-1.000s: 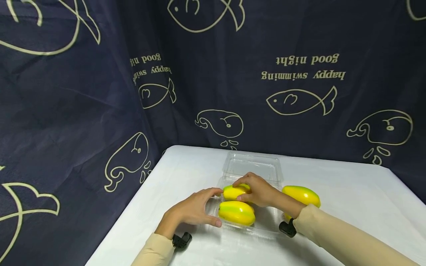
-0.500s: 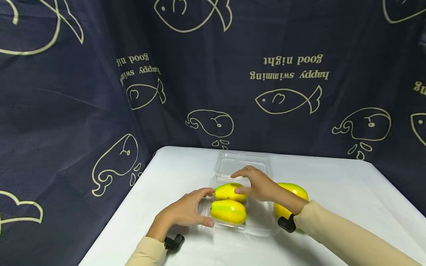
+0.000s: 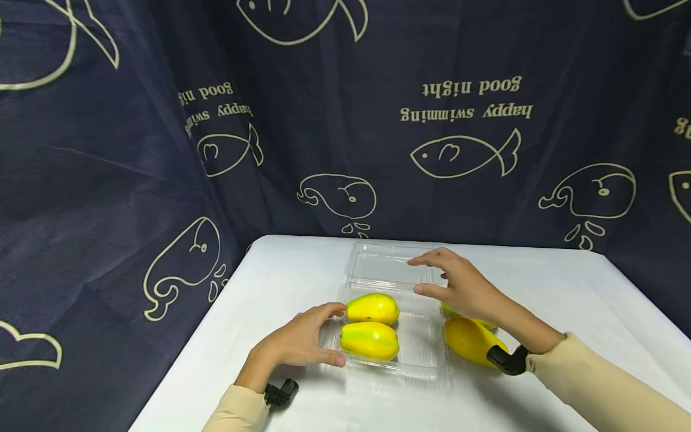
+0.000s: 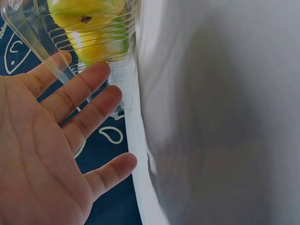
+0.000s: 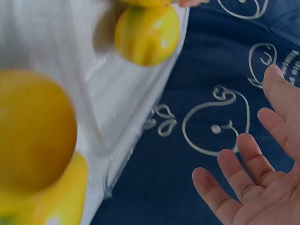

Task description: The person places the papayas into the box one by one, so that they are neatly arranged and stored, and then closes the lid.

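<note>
Two yellow-green papayas, the far papaya (image 3: 372, 308) and the near papaya (image 3: 369, 340), lie side by side in the left half of a clear plastic clamshell box (image 3: 421, 342). At the box's left side is my left hand (image 3: 299, 337), thumb and fingers spread, holding nothing. Its fingertips (image 4: 101, 70) are by the ribbed wall in the left wrist view; contact is uncertain. Above the box's right side hovers my right hand (image 3: 464, 287), fingers apart and empty. Below its forearm, right of the box, are a yellow papaya (image 3: 469, 341) and a partly hidden papaya (image 3: 450, 310).
The box's lid (image 3: 378, 264) lies folded back toward the far edge of the white table (image 3: 291, 270). A dark blue curtain (image 3: 475, 216) with fish and whale drawings hangs behind and to the left.
My right hand has let go of the far papaya in the box and moved up and right. The left hand keeps its place by the box. The head view has shifted slightly.
</note>
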{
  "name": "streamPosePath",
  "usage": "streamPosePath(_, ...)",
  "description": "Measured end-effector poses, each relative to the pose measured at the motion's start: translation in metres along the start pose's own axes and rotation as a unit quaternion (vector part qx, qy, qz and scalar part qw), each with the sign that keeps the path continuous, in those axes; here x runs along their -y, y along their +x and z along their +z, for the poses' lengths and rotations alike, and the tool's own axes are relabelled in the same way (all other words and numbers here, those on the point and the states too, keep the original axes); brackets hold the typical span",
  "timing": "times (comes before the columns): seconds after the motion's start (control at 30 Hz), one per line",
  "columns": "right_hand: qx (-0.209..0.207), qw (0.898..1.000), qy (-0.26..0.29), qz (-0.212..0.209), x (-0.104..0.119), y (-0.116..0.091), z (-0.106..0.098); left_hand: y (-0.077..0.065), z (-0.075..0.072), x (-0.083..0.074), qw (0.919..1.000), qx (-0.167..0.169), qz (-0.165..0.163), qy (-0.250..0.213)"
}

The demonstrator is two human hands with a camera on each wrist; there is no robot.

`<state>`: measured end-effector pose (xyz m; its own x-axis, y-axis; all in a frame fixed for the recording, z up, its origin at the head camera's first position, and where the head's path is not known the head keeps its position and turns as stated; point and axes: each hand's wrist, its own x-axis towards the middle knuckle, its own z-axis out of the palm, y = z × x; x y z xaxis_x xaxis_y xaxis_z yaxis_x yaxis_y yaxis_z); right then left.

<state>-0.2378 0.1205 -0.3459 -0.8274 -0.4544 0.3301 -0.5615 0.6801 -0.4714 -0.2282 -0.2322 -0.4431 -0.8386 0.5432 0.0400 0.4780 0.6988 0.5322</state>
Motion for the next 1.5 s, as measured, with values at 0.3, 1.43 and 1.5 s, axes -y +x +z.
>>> streamPosePath(0.3, -0.041, 0.998, -0.048, 0.013, -0.007, -0.028, -0.024, -0.001, 0.0, 0.0, 1.0, 0.0, -0.005, 0.0)
streamPosePath(1.43, -0.133, 0.981, -0.138, -0.018, -0.046, -0.106, 0.01, 0.002, -0.001, -0.001, 1.0, 0.005, -0.007, 0.001)
streamPosePath(1.5, -0.139, 0.98, -0.139, -0.018, -0.048, -0.108, 0.013, 0.001, -0.001, 0.0, 1.0, 0.003, -0.007, -0.002)
